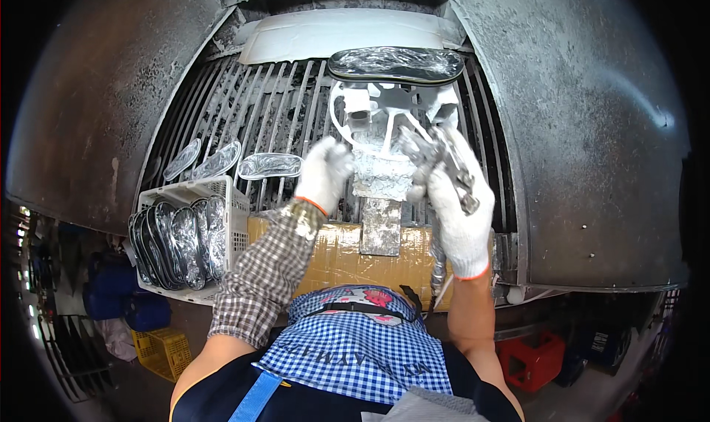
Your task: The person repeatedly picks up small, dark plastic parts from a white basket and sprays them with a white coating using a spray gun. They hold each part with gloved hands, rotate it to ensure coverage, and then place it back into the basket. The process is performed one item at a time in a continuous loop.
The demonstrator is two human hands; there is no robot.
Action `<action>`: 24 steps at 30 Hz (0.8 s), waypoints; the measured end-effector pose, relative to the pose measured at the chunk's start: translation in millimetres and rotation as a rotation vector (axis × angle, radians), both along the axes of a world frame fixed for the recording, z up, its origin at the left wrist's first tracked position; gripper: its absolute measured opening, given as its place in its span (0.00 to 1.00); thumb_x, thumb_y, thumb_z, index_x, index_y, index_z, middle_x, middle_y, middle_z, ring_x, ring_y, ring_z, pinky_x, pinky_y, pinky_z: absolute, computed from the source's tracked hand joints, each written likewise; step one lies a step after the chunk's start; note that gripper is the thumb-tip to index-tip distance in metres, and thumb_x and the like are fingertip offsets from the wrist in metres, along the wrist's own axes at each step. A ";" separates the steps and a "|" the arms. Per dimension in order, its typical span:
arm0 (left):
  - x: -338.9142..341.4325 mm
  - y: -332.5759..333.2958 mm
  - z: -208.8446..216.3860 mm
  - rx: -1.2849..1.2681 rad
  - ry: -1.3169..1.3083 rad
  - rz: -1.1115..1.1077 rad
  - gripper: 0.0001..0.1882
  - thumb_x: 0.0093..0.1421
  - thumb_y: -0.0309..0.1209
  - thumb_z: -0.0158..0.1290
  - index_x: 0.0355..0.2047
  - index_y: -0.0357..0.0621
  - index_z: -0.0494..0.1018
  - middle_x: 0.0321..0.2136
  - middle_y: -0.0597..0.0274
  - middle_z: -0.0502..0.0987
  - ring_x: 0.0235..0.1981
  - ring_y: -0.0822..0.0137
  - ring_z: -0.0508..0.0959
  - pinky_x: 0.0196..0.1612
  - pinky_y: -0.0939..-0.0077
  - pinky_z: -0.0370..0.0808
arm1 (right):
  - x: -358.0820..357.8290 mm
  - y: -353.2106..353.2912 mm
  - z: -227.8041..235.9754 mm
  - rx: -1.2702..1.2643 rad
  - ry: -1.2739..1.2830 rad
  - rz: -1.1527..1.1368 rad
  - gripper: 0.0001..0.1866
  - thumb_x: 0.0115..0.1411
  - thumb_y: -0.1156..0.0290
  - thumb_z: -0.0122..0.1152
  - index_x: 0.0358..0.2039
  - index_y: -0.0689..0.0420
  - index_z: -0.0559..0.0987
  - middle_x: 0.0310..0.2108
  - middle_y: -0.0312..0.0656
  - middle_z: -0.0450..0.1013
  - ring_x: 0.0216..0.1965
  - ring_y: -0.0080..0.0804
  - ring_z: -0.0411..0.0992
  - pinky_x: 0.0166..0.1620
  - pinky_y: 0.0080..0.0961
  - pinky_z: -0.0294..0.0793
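One grey metal tool (459, 163) is at two o'clock, inside the narrow grip of the right hand (464, 224); for the blurred left hand (321, 173), at eleven, I cannot tell. A careless turn could knock the tool against the white-coated fixture (381, 174) at one.

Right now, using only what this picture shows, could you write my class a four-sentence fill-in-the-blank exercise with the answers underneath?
1. Of the left hand and the right hand, the ____ one holds the metal tool.
2. The checked sleeve covers the person's ____ forearm.
3. The crate that holds the film-wrapped pieces is ____ in colour.
4. The plastic basket at the picture's lower left is ____ in colour.

Missing words: right; left; white; yellow.
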State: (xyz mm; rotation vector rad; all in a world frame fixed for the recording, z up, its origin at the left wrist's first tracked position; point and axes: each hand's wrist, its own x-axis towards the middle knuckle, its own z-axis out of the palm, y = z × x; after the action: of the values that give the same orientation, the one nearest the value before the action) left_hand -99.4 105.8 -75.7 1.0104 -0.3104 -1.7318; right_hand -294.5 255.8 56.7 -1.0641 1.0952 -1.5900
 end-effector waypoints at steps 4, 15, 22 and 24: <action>-37.6 34.7 -25.2 -0.016 0.202 -0.167 0.10 0.70 0.30 0.50 0.47 0.41 0.73 0.45 0.51 0.81 0.46 0.51 0.82 0.45 0.56 0.81 | 16.5 -32.9 11.7 -0.223 0.202 -0.019 0.31 0.72 0.76 0.59 0.74 0.68 0.65 0.59 0.47 0.77 0.47 0.20 0.76 0.52 0.21 0.78; -60.3 39.1 -33.7 -0.106 0.382 -0.279 0.18 0.70 0.30 0.48 0.58 0.37 0.72 0.57 0.46 0.80 0.56 0.50 0.81 0.53 0.50 0.80 | 14.4 -57.1 6.0 -0.328 0.419 -0.122 0.29 0.72 0.77 0.59 0.72 0.67 0.69 0.59 0.46 0.78 0.49 0.21 0.77 0.55 0.21 0.77; -57.7 42.7 -16.1 -0.072 0.343 -0.267 0.24 0.68 0.25 0.49 0.63 0.34 0.68 0.59 0.42 0.76 0.58 0.45 0.80 0.59 0.45 0.81 | -0.5 -47.7 1.9 -0.190 0.410 -0.171 0.28 0.73 0.75 0.60 0.71 0.68 0.69 0.59 0.46 0.79 0.50 0.22 0.78 0.56 0.24 0.78; -56.4 41.2 -18.7 -0.061 0.350 -0.269 0.22 0.65 0.26 0.52 0.59 0.33 0.70 0.52 0.44 0.80 0.52 0.46 0.83 0.56 0.48 0.82 | -2.8 -48.0 -1.2 -0.223 0.396 -0.195 0.28 0.74 0.73 0.60 0.71 0.68 0.69 0.59 0.46 0.78 0.52 0.23 0.78 0.58 0.24 0.77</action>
State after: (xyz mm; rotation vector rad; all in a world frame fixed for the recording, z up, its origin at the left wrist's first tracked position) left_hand -155.7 146.9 -94.3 0.6250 -0.2799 -2.0899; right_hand -297.3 207.8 55.4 -1.5063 1.3374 -1.7285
